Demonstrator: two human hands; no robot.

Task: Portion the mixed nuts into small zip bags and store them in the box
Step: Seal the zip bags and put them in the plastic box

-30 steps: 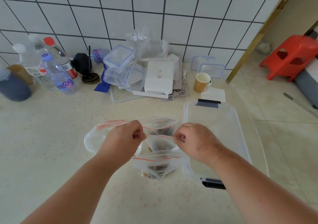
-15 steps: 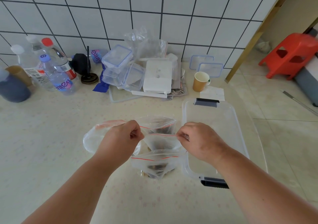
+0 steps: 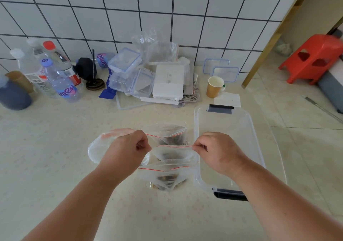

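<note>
I hold a small clear zip bag (image 3: 171, 152) with a red seal line above the table; dark nuts show in its bottom. My left hand (image 3: 126, 151) pinches its top left corner and my right hand (image 3: 217, 150) pinches the top right corner, so the seal is stretched taut between them. Behind it stands another zip bag (image 3: 167, 133) with nuts. A third zip bag (image 3: 163, 176) with nuts lies nearer to me. A clear storage box (image 3: 232, 129) with dark grey handles sits open just right of the bags. A clear plastic bowl (image 3: 96, 148) sits under my left hand.
Along the tiled wall stand water bottles (image 3: 61, 79), a dark jar (image 3: 13, 96), stacked clear containers (image 3: 128, 70), a white box (image 3: 168, 81), loose plastic bags (image 3: 157, 46) and a paper cup (image 3: 214, 86). A red stool (image 3: 315, 57) stands on the floor at right.
My hands have drawn slightly apart along the top of the bag, and its red seal line now lies straighter. The other bags and the box have not moved.
</note>
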